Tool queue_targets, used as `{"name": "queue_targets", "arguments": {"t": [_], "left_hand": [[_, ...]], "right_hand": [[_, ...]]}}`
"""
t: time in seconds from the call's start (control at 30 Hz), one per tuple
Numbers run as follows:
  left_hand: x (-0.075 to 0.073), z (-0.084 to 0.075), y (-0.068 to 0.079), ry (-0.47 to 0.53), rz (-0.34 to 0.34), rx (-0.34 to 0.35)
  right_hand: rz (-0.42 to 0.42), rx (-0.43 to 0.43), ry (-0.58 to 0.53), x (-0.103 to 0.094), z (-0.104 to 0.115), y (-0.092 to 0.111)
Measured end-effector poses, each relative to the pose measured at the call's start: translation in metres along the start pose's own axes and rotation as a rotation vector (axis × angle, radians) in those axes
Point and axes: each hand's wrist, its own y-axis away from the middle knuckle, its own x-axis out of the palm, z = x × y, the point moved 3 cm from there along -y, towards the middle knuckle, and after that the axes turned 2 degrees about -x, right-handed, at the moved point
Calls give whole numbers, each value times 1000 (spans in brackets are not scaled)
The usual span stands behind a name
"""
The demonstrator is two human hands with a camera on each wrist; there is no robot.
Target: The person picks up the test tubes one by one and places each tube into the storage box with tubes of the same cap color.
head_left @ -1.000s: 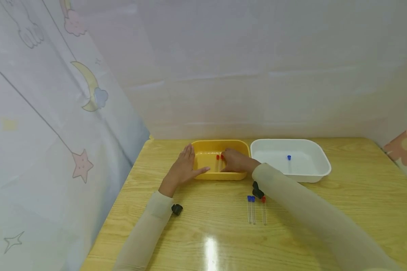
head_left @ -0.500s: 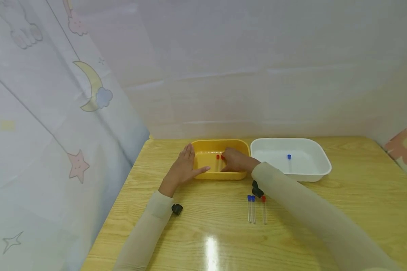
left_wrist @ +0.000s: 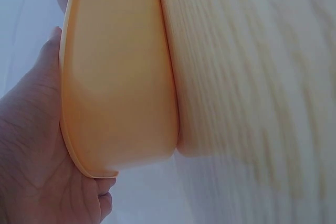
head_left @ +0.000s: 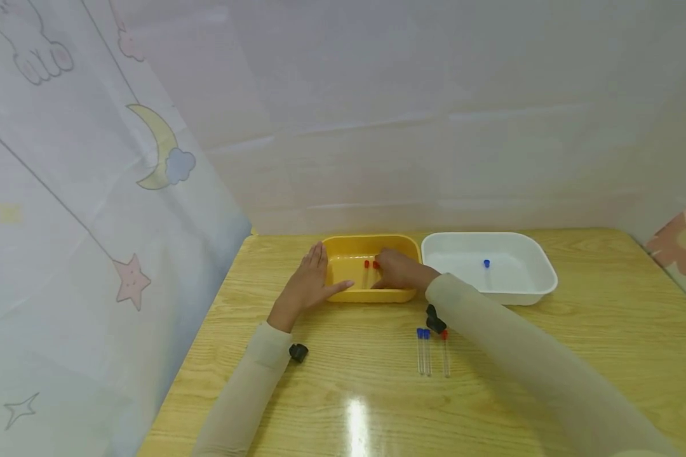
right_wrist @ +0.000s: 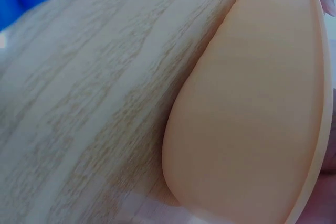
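My left hand (head_left: 307, 282) lies along the left end of the yellow tray (head_left: 371, 296), fingers straight and thumb spread over the front rim. In the left wrist view its palm is against the tray's rim (left_wrist: 65, 77). My right hand (head_left: 401, 270) reaches inside the tray at its right end, with fingertips at the red cap of a test tube (head_left: 375, 264) and thumb near its lower end. It pinches that tube, partly hidden by the hand. Another red-capped test tube (head_left: 366, 274) lies just left of it. In the right wrist view the tray wall (right_wrist: 247, 103) hides most of the hand.
A white tray (head_left: 514, 298) stands right of the yellow one, holding a blue-capped test tube (head_left: 487, 264). In front, two blue-capped test tubes (head_left: 424, 352) and a red-capped one (head_left: 446, 355) lie on the wooden table (head_left: 320, 393). A pale curtain (head_left: 377, 127) hangs behind.
Both hands stay nearly still. The red cap beside my right fingertips shows slightly more, and the head view has shifted a little.
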Motion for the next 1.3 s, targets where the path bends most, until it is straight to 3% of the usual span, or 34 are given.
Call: {"name": "queue_targets", "arguments": {"t": [0.53,1.3], "left_hand": [[-1,1,-1,-18,-1,3],[-4,2,0,-3,-3,6]], "right_hand": [[-42,44,-5,-7,0,11],[-162,39,-7,-28,20,36]]}}
